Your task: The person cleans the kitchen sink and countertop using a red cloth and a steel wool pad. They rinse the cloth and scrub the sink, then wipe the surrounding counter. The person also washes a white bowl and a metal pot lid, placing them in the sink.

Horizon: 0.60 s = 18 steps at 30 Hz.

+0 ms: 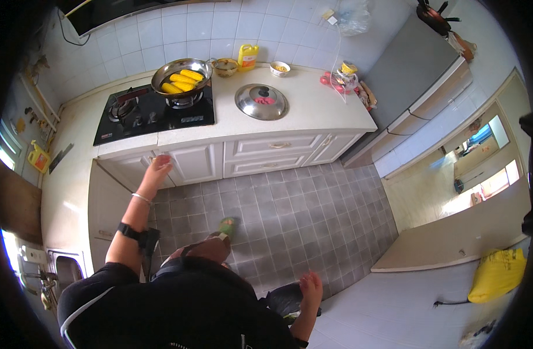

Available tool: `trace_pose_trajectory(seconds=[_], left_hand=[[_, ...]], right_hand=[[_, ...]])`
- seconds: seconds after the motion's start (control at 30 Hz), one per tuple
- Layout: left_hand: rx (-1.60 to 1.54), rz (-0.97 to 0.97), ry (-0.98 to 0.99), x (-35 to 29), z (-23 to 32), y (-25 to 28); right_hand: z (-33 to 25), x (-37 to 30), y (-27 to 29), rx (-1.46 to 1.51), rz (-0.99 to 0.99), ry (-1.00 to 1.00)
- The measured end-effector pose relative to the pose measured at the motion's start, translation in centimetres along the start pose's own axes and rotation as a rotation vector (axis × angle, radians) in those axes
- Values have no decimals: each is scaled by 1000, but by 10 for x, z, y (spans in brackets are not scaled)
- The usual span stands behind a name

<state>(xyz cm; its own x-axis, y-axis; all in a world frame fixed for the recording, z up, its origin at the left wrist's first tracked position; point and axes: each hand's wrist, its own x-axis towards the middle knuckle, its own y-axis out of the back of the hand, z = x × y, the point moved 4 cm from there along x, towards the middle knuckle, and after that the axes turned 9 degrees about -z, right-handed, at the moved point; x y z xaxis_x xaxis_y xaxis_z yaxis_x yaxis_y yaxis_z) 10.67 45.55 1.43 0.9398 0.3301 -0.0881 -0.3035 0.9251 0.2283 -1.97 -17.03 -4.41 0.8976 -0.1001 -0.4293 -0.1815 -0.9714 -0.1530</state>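
My left hand (157, 168) is held out in front of the white cabinet doors (197, 163), close to a door handle in this view. I cannot tell whether it touches the handle. Its fingers are loosely bent and nothing shows in them. Low on the right, my right hand (311, 286) is raised with loosely curled fingers and nothing visible in it. Beyond my left hand, a steel wok (203, 66) with several yellow corn cobs (185, 81) sits on the black gas stove (156, 119). A domed metal lid (249, 106) with a dark knob lies on the counter.
The white counter (313, 107) holds a glass pot (225, 68), a yellow jug (248, 57) and a small bowl (280, 69). A grey fridge (388, 70) stands right of it. A sink (68, 269) is at lower left. A yellow bag (498, 276) hangs near the doorway.
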Motion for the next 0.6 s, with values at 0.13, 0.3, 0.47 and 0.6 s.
trace_pose_trajectory(seconds=[0.13,0.3,0.47,0.6], left_hand=[[209,-119,18,60,6,-62],[437,-202,56,141,8,-99],[367,-245,181,222,21,-106],[367,-262,155,278,36,-104]], right_hand=[[-11,29,10,31,82,-28],[-52,107,-8,-72,79,-17],[-117,225,-72,-154,-81,37],[-169,321,-157,-316,-377,177]])
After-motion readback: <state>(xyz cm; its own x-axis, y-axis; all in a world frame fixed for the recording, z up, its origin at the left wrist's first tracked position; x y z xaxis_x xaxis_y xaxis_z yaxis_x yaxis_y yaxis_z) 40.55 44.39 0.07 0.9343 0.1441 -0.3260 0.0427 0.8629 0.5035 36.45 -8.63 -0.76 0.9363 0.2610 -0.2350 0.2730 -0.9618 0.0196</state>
